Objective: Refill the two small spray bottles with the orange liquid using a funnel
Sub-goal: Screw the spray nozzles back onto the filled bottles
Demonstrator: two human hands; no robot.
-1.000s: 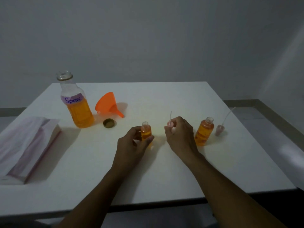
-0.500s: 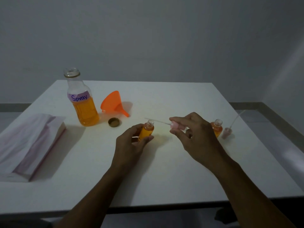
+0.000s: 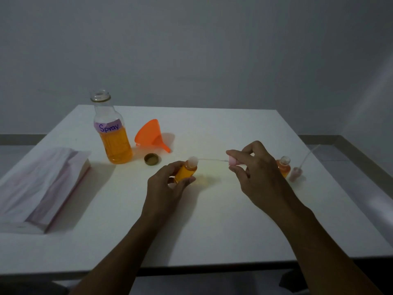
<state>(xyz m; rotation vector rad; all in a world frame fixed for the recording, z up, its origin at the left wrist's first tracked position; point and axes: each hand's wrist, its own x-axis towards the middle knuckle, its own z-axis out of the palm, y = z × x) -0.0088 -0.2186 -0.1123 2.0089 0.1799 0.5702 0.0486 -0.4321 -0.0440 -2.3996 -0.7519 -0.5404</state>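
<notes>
Hands occupy the middle of the white counter (image 3: 212,220). Left hand (image 3: 168,186) pinches a small spray bottle (image 3: 187,170), tilted with its open neck toward the right and filled with orange liquid. Right hand (image 3: 253,169) pinches a pink spray cap (image 3: 232,161), held sideways; its thin dip tube (image 3: 210,160) runs level toward the bottle's neck, tip at or just inside the mouth, exact contact unclear. Second small bottle (image 3: 284,167) stands uncapped near the right edge, partly behind the right hand, with a second spray cap (image 3: 295,173) just beside it. Large bottle labelled "Spray" (image 3: 113,133), open, stands toward the far left corner. Orange funnel (image 3: 152,135) lies on its side beside it; gold lid (image 3: 152,159) lies in front. Folded cloth (image 3: 40,184) rests at the left edge.
</notes>
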